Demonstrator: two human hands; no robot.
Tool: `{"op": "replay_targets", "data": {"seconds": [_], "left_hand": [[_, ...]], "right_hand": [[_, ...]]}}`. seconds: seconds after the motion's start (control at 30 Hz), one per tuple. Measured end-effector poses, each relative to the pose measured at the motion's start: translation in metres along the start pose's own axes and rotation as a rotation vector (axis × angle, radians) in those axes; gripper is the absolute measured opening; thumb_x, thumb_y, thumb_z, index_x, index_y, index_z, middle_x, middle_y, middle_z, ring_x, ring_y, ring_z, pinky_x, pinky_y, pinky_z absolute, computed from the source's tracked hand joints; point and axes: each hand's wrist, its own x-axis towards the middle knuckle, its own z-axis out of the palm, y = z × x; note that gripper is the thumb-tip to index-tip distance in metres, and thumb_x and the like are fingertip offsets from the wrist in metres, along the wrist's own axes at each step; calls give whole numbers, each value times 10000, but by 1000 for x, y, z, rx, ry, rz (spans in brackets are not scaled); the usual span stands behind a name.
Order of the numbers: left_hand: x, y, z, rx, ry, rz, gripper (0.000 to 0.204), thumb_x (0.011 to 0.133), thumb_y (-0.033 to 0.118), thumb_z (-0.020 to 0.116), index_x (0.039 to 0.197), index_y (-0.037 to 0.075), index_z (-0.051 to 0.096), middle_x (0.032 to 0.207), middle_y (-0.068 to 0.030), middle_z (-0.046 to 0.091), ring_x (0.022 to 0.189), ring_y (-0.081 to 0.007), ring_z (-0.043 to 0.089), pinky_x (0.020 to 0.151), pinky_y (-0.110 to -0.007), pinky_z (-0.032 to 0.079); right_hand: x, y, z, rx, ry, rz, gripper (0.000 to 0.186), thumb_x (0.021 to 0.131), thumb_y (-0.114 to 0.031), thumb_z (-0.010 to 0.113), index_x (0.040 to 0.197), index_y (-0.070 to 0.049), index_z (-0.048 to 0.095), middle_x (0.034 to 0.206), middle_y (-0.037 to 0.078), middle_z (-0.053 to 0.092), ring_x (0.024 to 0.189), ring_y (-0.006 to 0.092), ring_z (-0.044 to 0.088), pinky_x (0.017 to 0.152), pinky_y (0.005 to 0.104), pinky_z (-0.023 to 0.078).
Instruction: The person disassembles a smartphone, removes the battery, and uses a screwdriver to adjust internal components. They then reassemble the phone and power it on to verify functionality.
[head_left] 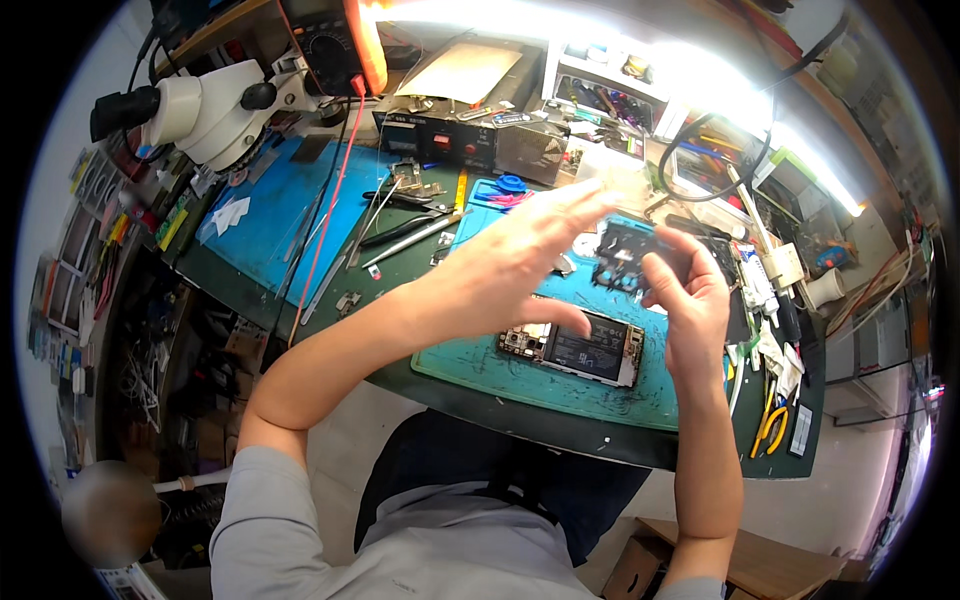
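Observation:
An opened phone [590, 350] lies on the teal work mat [460, 365], its dark battery and a circuit board at its left end exposed. Above it, my right hand [697, 295] pinches a thin black plastic phone inner cover [622, 258] with cut-outs between thumb and fingers. My left hand [530, 250] is raised beside the cover, fingers stretched out and thumb apart, over the phone's left end. Whether its fingertips touch anything cannot be made out, as they blur against bright light. Part of the mat behind is hidden by my hands.
Black-handled pliers [400, 232] and tweezers lie left of the mat. A white microscope [205, 115] stands at the back left, near a multimeter [330, 45] with a red lead [337, 215]. Yellow-handled pliers [770, 430] lie at the right edge. A power unit [440, 140] sits behind.

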Motion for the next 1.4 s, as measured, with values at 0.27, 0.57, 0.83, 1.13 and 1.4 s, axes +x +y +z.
{"op": "replay_targets", "data": {"seconds": [0.27,0.57,0.83,1.13,1.4], "left_hand": [[-57,-5,-20,-8,-333,-172,1156,692,285,978,1645,68,360,1422,-145,638,1292,-353,600,1111,-478,473],[-51,-2,-17,-47,-301,-147,1053,737,150,931,1630,92,375,1268,-138,643,1201,-328,636,1055,-434,532],[-24,-8,-44,-272,-245,-238,1138,760,157,949,1673,96,274,1341,-153,615,1267,-263,634,1150,-413,513],[-19,-6,43,-1083,-230,-330,1416,782,205,992,1706,68,-72,1641,-179,332,1526,-311,428,1250,-504,374],[-9,-17,34,-1178,-365,-418,1309,874,78,873,1724,167,-118,1621,-109,372,1468,-249,480,1154,-433,485]], "right_hand": [[25,14,-39,-608,158,-22,528,897,-164,763,1382,1,637,1131,143,740,979,202,693,925,353,555],[10,9,-22,-1320,331,-553,427,942,-293,781,1305,-80,713,1277,135,677,1227,331,608,1085,497,434],[-18,-12,6,-781,-593,-425,896,800,-393,924,1518,-29,530,1455,227,606,1334,396,600,1115,473,495],[-23,-1,20,229,-431,65,768,891,-195,904,1478,-31,437,1463,179,604,1360,254,598,1175,420,474],[-30,-4,25,-366,-185,-449,366,824,-193,931,1052,-43,687,1305,188,670,1153,310,694,949,402,574]]}}
